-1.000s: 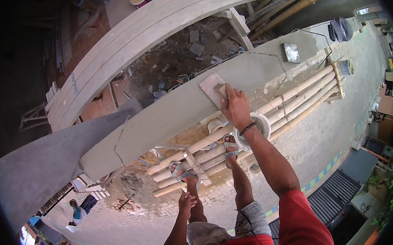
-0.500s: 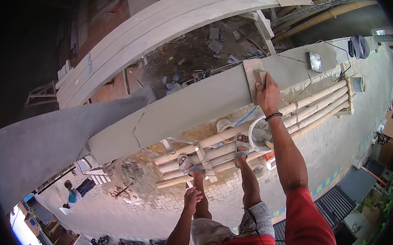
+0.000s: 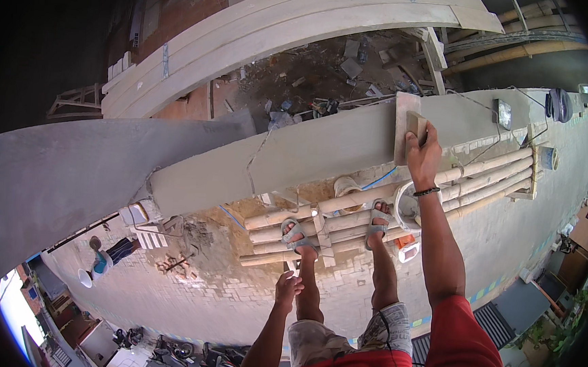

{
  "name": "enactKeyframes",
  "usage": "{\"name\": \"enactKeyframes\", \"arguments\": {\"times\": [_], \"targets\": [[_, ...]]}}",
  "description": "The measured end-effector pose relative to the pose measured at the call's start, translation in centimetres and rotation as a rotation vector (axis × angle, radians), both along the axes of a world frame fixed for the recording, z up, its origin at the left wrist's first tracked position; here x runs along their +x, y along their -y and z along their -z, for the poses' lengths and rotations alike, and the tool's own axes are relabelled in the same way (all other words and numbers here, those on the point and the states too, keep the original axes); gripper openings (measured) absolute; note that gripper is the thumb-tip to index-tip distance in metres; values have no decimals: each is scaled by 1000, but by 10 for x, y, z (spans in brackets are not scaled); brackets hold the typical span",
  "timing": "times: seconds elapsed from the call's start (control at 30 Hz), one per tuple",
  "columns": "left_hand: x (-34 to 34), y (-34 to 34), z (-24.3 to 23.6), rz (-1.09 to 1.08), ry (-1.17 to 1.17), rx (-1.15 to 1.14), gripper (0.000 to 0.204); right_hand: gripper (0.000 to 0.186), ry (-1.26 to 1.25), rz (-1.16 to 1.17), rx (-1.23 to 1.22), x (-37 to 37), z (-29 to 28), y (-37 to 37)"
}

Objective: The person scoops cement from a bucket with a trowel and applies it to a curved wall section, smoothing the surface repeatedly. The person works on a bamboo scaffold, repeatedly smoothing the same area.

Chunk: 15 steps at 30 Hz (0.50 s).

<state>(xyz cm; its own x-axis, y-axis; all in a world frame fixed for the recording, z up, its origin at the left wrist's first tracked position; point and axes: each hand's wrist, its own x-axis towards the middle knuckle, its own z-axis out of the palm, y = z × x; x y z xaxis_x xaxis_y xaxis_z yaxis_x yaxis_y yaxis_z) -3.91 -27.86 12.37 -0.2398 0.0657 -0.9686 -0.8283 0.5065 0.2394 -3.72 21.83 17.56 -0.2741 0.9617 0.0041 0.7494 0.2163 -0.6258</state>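
Nearest, low in the centre of the frame, the left hand (image 3: 288, 289) is held up with its fingers curled; something small and pale shows at their tips, and whether they are clamped on it I cannot tell. Just beyond, two strapped grey sandals (image 3: 295, 236) stand on a platform of long tan bamboo poles (image 3: 486, 164), with a round whitish bucket (image 3: 407, 225) beside the right forearm. Now to the right hand (image 3: 423, 158), right of centre: its fingers are clamped on the wooden handle of a flat, pale rectangular hand float (image 3: 403, 116), and that float lies across a long, smooth grey mortar-topped beam (image 3: 331, 145) running through mid-frame. Further along the beam, upper right, sits a dark-sided, shiny-faced block (image 3: 501, 114). Beyond, across the top, sweeps a curved band of pale wooden planks (image 3: 264, 31) above rubble-strewn ground.
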Motion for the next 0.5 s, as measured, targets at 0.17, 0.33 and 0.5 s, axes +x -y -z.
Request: {"name": "enactKeyframes", "arguments": {"times": [0.17,0.33,0.5], "targets": [[7,30,8,4,30,-78,37,54,5,18,-120,-24,-21,14],[9,46,8,-58,65,-93,38,61,-2,-341,-67,-104,5,117],[2,47,3,-88,40,-78,37,66,124,-364,-118,-150,20,171]]}}
